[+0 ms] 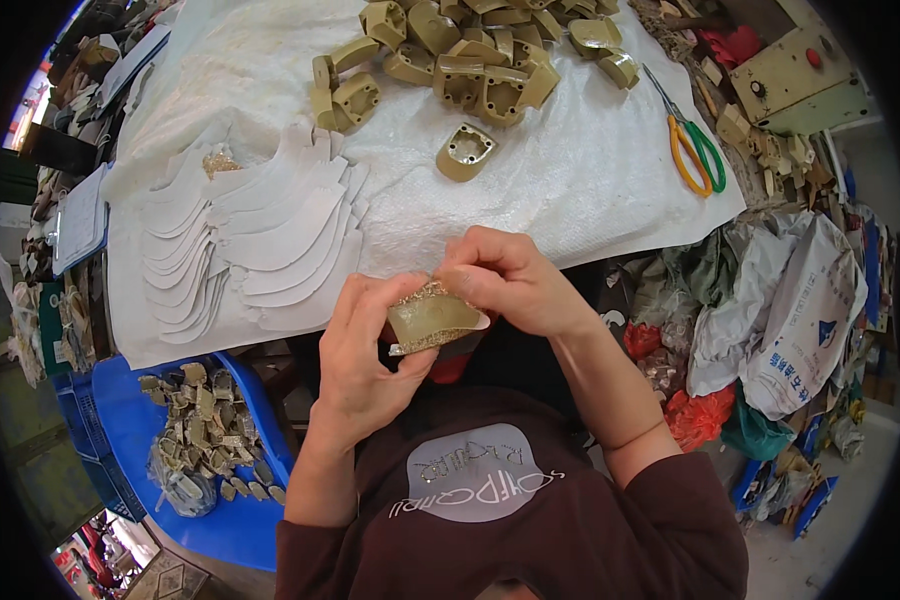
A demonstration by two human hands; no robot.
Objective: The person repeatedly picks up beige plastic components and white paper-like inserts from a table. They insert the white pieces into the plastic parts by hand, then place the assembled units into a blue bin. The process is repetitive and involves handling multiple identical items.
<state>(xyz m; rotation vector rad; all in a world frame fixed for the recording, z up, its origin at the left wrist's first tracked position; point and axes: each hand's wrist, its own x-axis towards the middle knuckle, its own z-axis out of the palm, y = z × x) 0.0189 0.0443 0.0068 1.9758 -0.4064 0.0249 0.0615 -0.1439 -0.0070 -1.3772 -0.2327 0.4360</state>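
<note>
In front of my chest, my left hand (pixel 358 365) grips an olive-gold shoe heel (pixel 428 322) between thumb and fingers. A strip of glittery gold covering (pixel 433 290) runs along the heel's upper edge, and more glitter borders its lower edge. My right hand (pixel 515 283) has its fingers pinched on the covering at the upper right of the heel; the fingertips partly hide that spot. Beyond my hands, a single bare heel (pixel 466 152) lies on the white sheet (pixel 400 190). To its left are overlapping rows of pale cut covering pieces (pixel 288 235).
A heap of bare heels (pixel 470 60) covers the table's far middle. Scissors (pixel 695 150) with orange and green handles lie at the right edge. Several glittery heels (pixel 205 420) fill part of a blue chair (pixel 135 400) at left. Plastic bags (pixel 770 310) crowd the right side.
</note>
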